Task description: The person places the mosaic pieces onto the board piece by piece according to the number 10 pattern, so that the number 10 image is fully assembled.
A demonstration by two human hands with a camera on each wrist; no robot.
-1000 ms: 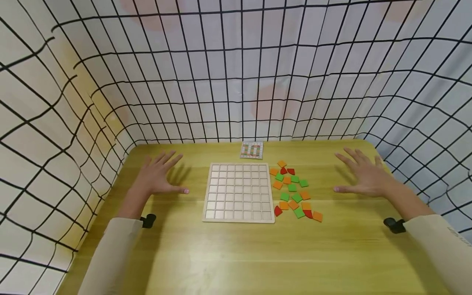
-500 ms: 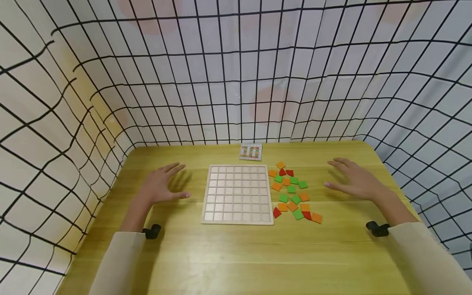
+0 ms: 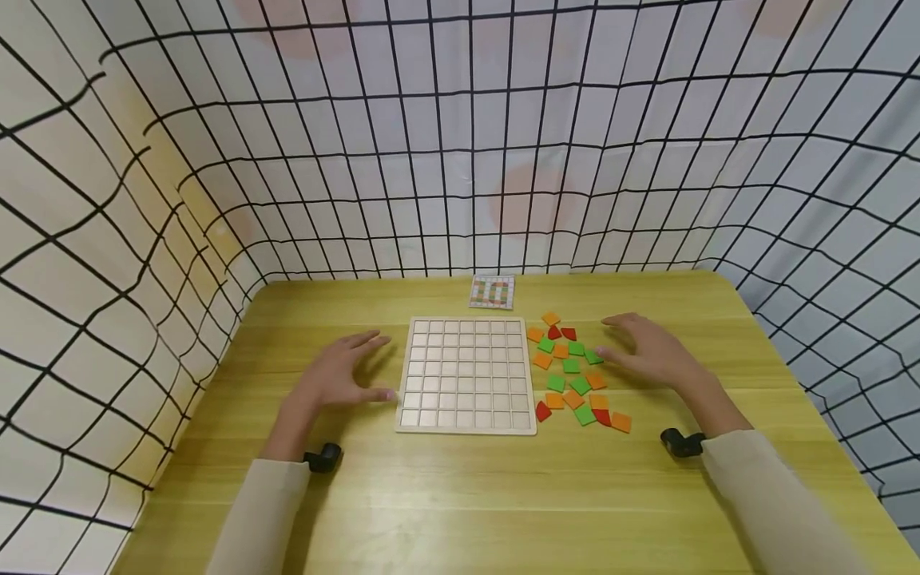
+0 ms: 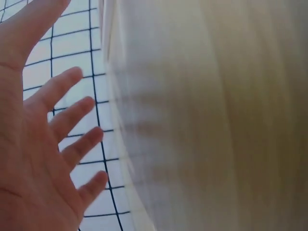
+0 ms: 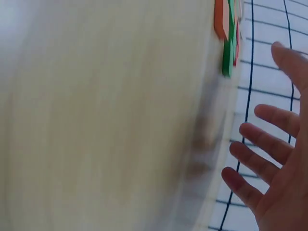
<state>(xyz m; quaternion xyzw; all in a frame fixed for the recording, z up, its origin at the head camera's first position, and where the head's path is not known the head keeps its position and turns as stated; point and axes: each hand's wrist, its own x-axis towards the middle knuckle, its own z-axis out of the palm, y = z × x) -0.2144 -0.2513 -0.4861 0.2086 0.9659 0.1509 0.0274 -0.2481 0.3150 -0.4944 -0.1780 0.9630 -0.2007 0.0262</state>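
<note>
A pale wooden grid board (image 3: 465, 375) with square recesses lies flat at the middle of the table. Beside its right edge are scattered flat tiles: several orange squares (image 3: 573, 398), several green squares (image 3: 571, 366) and several red quarter-round pieces (image 3: 543, 412). My left hand (image 3: 339, 375) hovers at the board's left side, its thumb tip at the board's edge and its fingers spread. Just right of the tiles, my right hand (image 3: 652, 351) is over the table, thumb tip overlapping a green tile in the head view. Both palms hold nothing; the fingers (image 4: 77, 110) look relaxed in the left wrist view.
Behind the board lies a small card (image 3: 492, 292) printed with a coloured grid pattern. The yellow wooden table (image 3: 460, 495) is bordered at the back and sides by a white cloth with black grid lines (image 3: 402, 176). Each wrist bears a small black camera mount (image 3: 323, 458).
Both hands have moved inward, the left toward the board and the right toward the tiles, and somewhat lower in view. The board, card and tiles lie where they were.
</note>
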